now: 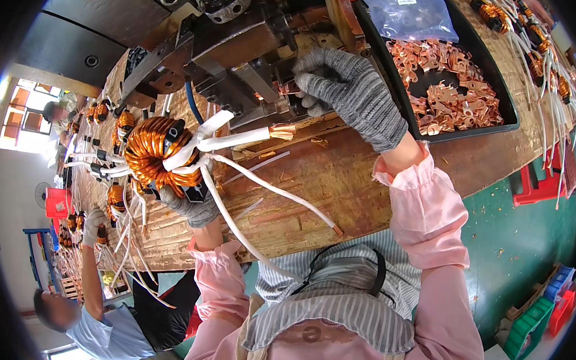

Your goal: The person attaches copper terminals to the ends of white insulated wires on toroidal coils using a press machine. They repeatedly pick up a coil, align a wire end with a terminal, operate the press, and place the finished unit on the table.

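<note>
My left hand (192, 207), in a grey knit glove, is closed round the underside of a toroidal coil (149, 153) wound in copper wire. White-sleeved leads fan out from the coil; one thick lead (238, 138) points right and ends in bare copper strands (282, 132). In a matching glove, my right hand (348, 92) reaches into a dark metal press (236, 53). Its bent fingers pinch at a small copper terminal (286, 88) by the die, partly hidden by the tooling. The coil hangs left of and nearer than the die.
A black tray (509, 120) of copper terminals (458, 101) stands right of the press, with a clear plastic bag (411, 14) on it. More coils lie along the wooden bench (340, 183), left and far right. At left, a co-worker's gloved hand (93, 226) is among coils.
</note>
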`<state>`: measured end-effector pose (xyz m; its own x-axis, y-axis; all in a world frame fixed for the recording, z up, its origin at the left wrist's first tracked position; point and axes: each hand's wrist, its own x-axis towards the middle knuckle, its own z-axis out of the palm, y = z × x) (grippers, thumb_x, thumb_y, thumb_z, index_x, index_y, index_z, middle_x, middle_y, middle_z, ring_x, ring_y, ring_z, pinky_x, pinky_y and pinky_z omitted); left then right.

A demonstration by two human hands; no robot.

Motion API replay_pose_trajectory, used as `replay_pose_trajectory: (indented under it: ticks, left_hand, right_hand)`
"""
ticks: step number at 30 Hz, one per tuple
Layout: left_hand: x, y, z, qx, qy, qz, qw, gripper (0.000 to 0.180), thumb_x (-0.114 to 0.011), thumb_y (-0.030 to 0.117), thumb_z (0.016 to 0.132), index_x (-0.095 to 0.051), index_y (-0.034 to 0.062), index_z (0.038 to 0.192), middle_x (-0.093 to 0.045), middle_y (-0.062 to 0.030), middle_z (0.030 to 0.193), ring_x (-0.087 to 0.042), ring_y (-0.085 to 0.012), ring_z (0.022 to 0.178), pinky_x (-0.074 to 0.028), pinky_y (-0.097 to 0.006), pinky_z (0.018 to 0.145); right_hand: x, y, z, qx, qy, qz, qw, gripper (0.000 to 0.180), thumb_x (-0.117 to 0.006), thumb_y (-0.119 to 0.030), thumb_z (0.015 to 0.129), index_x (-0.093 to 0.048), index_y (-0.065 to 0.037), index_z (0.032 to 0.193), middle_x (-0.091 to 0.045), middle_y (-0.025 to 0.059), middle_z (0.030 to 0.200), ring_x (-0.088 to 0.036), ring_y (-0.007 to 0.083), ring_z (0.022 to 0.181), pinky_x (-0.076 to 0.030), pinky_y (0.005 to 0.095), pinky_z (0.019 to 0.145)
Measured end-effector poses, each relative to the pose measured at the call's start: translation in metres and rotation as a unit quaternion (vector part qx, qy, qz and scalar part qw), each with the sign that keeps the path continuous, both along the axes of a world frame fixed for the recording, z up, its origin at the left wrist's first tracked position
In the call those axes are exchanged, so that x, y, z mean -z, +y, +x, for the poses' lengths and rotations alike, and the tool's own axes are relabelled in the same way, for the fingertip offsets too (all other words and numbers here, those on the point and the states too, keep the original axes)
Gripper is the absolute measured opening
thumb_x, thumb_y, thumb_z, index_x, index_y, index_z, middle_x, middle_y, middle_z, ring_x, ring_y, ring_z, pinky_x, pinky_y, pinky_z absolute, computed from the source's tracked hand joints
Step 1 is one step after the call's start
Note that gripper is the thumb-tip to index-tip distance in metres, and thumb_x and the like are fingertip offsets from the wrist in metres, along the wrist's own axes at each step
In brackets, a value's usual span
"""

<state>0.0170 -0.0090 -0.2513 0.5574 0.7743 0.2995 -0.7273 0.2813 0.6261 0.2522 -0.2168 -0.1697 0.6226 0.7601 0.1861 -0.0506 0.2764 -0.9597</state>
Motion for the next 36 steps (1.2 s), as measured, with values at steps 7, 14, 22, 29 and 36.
replay_pose_trajectory:
  ticks: [7,14,22,29,36]
  left_hand:
    - [0.003,0.003,-0.001,0.028,-0.018,-0.020,0.999,0.077,-0.065,0.045,0.069,-0.031,0.0057,0.126,-0.044,-0.0116,0.120,-0.047,-0.0283,0.104,-0.045,-0.043,0.086]
    - [0.002,0.004,-0.003,0.039,-0.026,-0.024,0.999,0.078,-0.067,0.044,0.067,-0.032,0.0055,0.125,-0.043,-0.0122,0.121,-0.047,-0.0286,0.106,-0.045,-0.044,0.086]
    - [0.002,0.004,-0.003,0.069,-0.041,-0.039,0.996,0.078,-0.068,0.042,0.067,-0.031,0.0053,0.125,-0.042,-0.0145,0.121,-0.046,-0.0308,0.106,-0.046,-0.047,0.084]
    - [-0.006,-0.005,0.002,0.069,-0.043,-0.064,0.995,0.078,-0.068,0.041,0.067,-0.031,0.0054,0.125,-0.041,-0.0147,0.122,-0.046,-0.0311,0.106,-0.048,-0.048,0.082]
    - [0.000,0.002,-0.006,0.180,-0.151,-0.130,0.963,0.074,-0.069,0.039,0.065,-0.036,0.0093,0.124,-0.042,-0.0121,0.121,-0.044,-0.0305,0.108,-0.048,-0.051,0.079]
  right_hand:
    - [0.000,-0.001,-0.001,0.020,-0.015,-0.023,0.999,0.017,-0.056,-0.011,0.082,-0.056,0.000,0.096,-0.058,0.0050,0.076,-0.057,0.0100,0.065,-0.050,0.0213,0.057]
    - [0.008,-0.011,0.017,0.227,-0.105,0.062,0.966,0.012,-0.057,-0.013,0.082,-0.057,-0.003,0.089,-0.059,0.0023,0.074,-0.055,0.0056,0.062,-0.045,0.0178,0.054]
    - [0.002,-0.016,0.013,0.262,-0.053,0.101,0.958,0.015,-0.057,-0.012,0.082,-0.056,-0.003,0.093,-0.059,0.0011,0.075,-0.055,0.0050,0.063,-0.046,0.0160,0.055]
    - [0.001,-0.017,0.012,0.284,-0.057,0.146,0.946,0.015,-0.057,-0.012,0.082,-0.056,-0.002,0.094,-0.059,0.0021,0.076,-0.055,0.0049,0.064,-0.046,0.0168,0.057]
    - [0.001,-0.024,-0.016,0.312,-0.077,0.172,0.931,0.014,-0.054,-0.011,0.084,-0.056,-0.002,0.094,-0.059,0.0026,0.074,-0.053,0.0063,0.062,-0.046,0.0182,0.056]
